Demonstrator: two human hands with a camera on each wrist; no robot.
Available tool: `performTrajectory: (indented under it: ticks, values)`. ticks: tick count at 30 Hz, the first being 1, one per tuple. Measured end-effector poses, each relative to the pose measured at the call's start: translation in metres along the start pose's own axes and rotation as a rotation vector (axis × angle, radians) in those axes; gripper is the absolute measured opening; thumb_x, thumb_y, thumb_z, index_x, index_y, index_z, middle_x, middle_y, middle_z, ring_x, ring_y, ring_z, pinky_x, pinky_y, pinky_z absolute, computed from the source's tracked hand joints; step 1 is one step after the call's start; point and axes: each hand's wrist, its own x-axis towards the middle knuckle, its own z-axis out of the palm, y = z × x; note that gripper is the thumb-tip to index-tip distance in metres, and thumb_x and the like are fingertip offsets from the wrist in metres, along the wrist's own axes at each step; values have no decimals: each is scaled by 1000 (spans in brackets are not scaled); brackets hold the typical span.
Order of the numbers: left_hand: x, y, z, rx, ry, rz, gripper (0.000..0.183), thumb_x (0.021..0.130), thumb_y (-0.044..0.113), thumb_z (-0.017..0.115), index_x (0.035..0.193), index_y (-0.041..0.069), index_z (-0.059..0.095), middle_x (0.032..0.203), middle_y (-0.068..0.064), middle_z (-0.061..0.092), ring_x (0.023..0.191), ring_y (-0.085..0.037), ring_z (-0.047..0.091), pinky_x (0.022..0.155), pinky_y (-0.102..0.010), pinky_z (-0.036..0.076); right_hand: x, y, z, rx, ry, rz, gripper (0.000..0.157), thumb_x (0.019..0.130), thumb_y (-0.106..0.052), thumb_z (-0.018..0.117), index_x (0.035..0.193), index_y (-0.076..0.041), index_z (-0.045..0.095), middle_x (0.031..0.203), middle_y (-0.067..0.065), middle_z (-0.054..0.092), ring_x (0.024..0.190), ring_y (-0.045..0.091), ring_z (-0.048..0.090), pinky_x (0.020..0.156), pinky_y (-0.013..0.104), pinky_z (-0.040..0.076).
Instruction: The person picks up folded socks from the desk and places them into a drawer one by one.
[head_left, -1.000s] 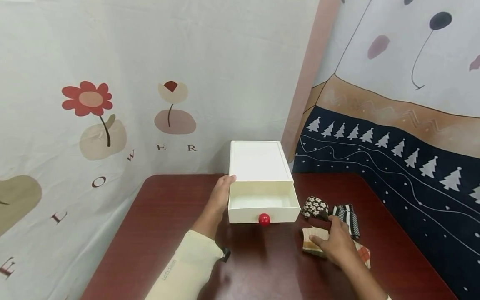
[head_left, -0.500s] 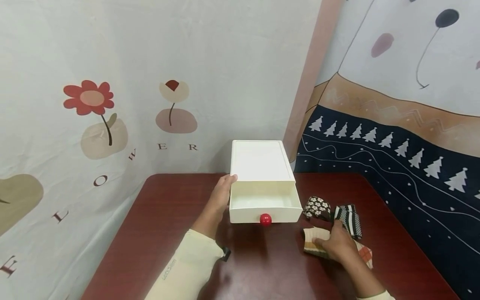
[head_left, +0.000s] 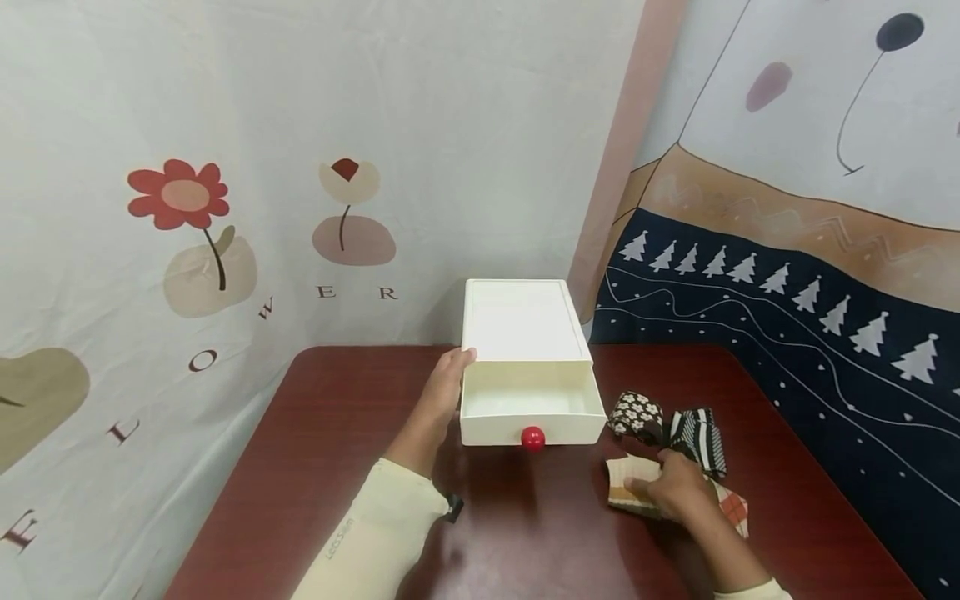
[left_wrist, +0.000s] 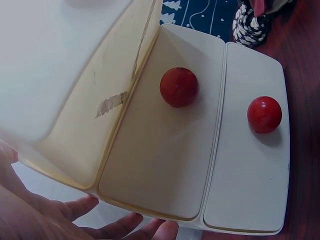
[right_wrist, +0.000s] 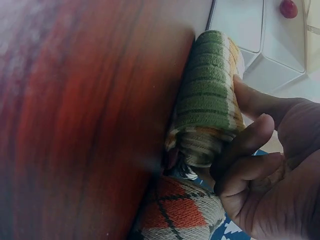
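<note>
Dark table (head_left: 345, 408); white box (head_left: 525, 321) on it, drawer (head_left: 491, 430) out — may skid if left hand (head_left: 442, 387), fingers straightish on its side, over-presses. Right hand (head_left: 682, 485) pinches striped roll (right_wrist: 205, 90), right of drawer — uneven pinch could unroll it or snag checked roll (right_wrist: 180, 207).

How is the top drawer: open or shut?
Open. The head view shows the top drawer jutting from the white box, with its inside visible behind the red knob.
</note>
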Motion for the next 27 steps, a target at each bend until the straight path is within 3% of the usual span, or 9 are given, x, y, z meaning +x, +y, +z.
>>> performTrajectory:
  ticks: [6,10,15,23,27]
  values:
    - [-1,0,1,2,1,-5,72,106,56,51,165,15,40,160,-23,51,143,-41,51,107,-63,45,-21,-22,-14,4,-35,-62,90,84,-43,92,142,15,56,137,43,62,127,61,61,98,68,55]
    - [-1,0,1,-2,7,-11,73,106,56,51,165,16,40,161,-22,50,143,-41,51,107,-63,46,-28,-30,-20,16,-65,-81,91,87,-39,91,147,16,50,143,44,58,133,64,56,102,71,52]
    - [0,0,1,7,7,-15,73,106,58,50,166,16,40,163,-22,49,147,-42,49,112,-68,44,-27,-30,-19,45,-82,-91,97,86,-35,93,151,19,44,145,46,56,135,66,54,105,73,50]
    - [0,0,-1,8,11,-21,74,106,59,51,166,17,39,165,-20,48,147,-41,49,112,-68,45,-27,-30,-20,102,-73,-128,94,83,-35,95,144,21,51,131,42,66,123,60,64,101,67,55]
    - [1,-1,-1,6,10,-12,74,106,58,51,166,16,39,164,-21,49,146,-41,50,110,-67,47,-28,-28,-22,133,-57,-145,95,82,-35,96,145,21,51,135,43,64,126,61,62,104,68,54]
